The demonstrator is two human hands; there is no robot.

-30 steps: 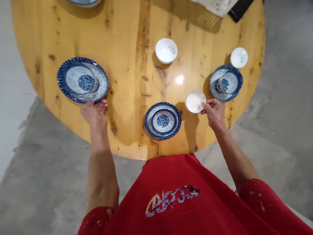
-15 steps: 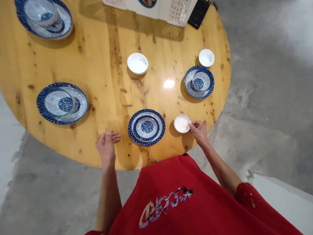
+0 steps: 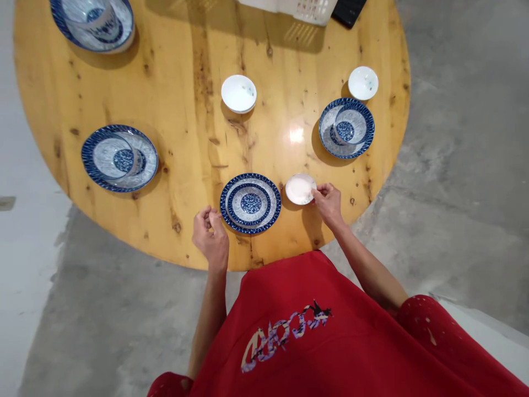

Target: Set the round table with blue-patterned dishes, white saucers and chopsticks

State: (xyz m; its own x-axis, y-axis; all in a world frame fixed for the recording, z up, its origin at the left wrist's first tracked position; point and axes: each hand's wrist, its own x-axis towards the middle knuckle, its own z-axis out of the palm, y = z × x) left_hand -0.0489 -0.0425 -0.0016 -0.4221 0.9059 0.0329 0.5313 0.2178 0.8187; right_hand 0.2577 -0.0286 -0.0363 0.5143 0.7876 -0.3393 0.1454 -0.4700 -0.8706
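My right hand (image 3: 328, 207) pinches the rim of a small white dish (image 3: 301, 189) between thumb and fingers. The dish is just right of two stacked blue-and-white plates (image 3: 250, 227), a smaller one lying inside a larger one. To the left of that stack, my left hand (image 3: 210, 234) has curled fingers with nothing visible in them. Its fingertips are close to the larger plate's rim; whether they touch it I cannot tell.
White bowls (image 3: 238, 94) sit mid-table, with another small white bowl (image 3: 363, 83) at right. Blue-patterned plates with bowls on them stand at right (image 3: 346, 150), left (image 3: 93, 160) and far left (image 3: 128, 33). A white basket (image 3: 312, 11) and black phone (image 3: 349, 11) are along the back.
My left hand has moved right, up to the plate stack, and its fingers have curled in. My right hand has brought the white dish left, nearer the plates. The camera view has shifted.
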